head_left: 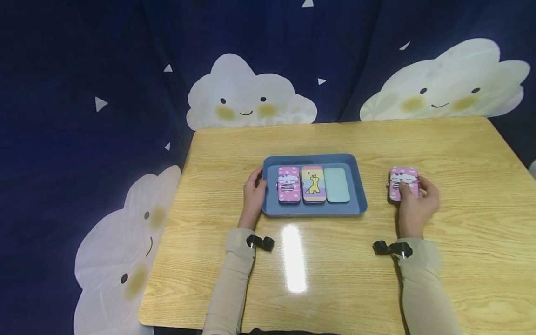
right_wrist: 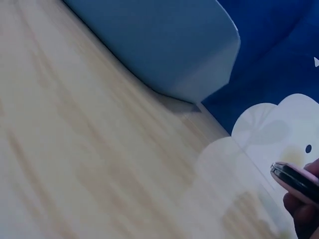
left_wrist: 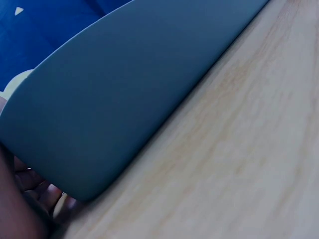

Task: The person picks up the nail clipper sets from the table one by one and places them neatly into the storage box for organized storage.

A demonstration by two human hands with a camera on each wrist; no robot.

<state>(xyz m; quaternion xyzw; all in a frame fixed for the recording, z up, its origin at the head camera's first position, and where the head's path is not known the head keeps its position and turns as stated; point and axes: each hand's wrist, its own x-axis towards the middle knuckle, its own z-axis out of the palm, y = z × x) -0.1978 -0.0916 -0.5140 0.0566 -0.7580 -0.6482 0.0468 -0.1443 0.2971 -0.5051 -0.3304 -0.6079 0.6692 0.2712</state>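
My left hand (head_left: 254, 191) holds the left end of a blue rectangular tray (head_left: 314, 215). In the left wrist view several fingers (left_wrist: 50, 195) lie against the tray's outer end, partly hidden. Off the tray's right side, my right hand (head_left: 416, 209) grips a small pink hard case (head_left: 405, 174) printed with a white cat-like figure, thumb on its front. The right wrist view catches only that case's dark, metal-rimmed edge (right_wrist: 294, 180). Inside the tray, left to right, are a matching pink case (head_left: 289, 195), a striped giraffe case (head_left: 314, 186) and a plain mint-green case (head_left: 337, 185).
The tray sits on a wood-grain table (head_left: 335, 279) with a bright light reflection (head_left: 294, 258) in front of it. Behind and to the left hangs a dark blue curtain (head_left: 125, 56) with smiling white clouds (head_left: 251, 100). A black strap device circles each wrist.
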